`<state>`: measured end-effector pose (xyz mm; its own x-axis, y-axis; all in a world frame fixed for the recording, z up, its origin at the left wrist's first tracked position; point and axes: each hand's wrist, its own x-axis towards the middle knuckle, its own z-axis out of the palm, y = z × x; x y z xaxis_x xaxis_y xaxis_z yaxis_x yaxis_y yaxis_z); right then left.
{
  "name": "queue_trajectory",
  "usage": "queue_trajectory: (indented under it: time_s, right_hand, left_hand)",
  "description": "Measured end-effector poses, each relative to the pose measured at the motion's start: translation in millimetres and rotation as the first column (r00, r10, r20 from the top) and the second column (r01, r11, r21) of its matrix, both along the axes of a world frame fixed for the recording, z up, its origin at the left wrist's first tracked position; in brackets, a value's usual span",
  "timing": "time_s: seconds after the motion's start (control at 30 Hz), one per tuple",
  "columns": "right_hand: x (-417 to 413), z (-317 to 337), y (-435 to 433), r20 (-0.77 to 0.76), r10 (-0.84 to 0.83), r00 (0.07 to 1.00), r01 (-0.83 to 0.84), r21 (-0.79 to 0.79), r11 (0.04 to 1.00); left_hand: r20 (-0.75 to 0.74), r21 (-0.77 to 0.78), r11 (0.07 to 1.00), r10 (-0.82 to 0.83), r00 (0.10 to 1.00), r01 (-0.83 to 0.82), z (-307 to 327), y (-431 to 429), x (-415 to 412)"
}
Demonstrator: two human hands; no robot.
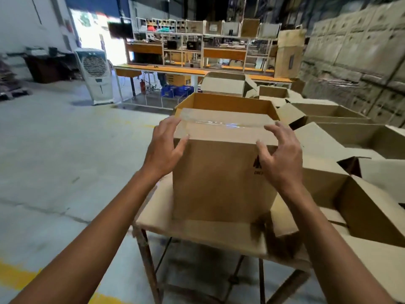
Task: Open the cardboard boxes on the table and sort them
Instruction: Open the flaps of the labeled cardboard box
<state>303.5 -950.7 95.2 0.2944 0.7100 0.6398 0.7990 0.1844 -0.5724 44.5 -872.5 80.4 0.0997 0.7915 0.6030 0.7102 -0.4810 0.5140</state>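
Warehouse counter (197, 235) carries a box (221, 183) (top half open, more boxes (328, 132) to its right); left hand (163, 148) and right hand (282, 159) are at its top corners, fingers (171, 122) spread, gripping nothing

Grey concrete floor (54, 150) stretches left, with a yellow line (17, 275) painted across the near corner. A white air cooler (95, 75) stands by a glaring doorway (92, 29). Behind it sits a long orange-topped bench (162, 69) under cluttered shelving (197, 36), blue crates (177, 89) below. Wrapped carton stacks (355, 47) wall the right.
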Motion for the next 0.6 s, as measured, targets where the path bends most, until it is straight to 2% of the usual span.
queue_trajectory:
  time_s: [0.1,0.17,0.27,0.33,0.37,0.43,0.5,0.6]
  right_hand:
    - [25,35,41,0.07,-0.065,0.995,0.065,-0.008,0.998]
    - [44,49,74,0.131,-0.112,0.985,0.125,-0.097,0.987]
    - [73,46,119,0.127,-0.194,0.973,0.229,-0.38,0.896]
    - [86,35,138,0.0,-0.2,0.98,0.157,-0.617,0.771]
    - [90,32,142,-0.092,-0.188,0.978,0.07,-0.701,0.709]
    - [95,29,149,-0.205,-0.154,0.967,-0.054,-0.751,0.658]
    - [94,30,148,-0.197,-0.134,0.971,-0.063,-0.755,0.653]
    - [90,27,142,-0.061,-0.152,0.986,0.058,-0.736,0.675]
  left_hand:
    - [0.009,-0.083,0.995,0.057,0.998,-0.056,30,43,17]
    - [0.033,-0.209,0.972,0.115,0.993,-0.106,48,72,28]
    - [0.034,-0.494,0.861,0.159,0.987,-0.122,60,106,45]
    - [0.054,-0.625,0.779,0.117,0.992,-0.058,59,122,53]
    - [0.049,-0.65,0.759,0.097,0.994,-0.042,56,131,54]
    - [0.001,-0.667,0.742,0.078,0.997,-0.057,51,146,52]
    - [-0.043,-0.679,0.729,0.08,0.996,-0.087,46,155,45]
    - [-0.057,-0.658,0.746,0.085,0.995,-0.101,39,155,39]
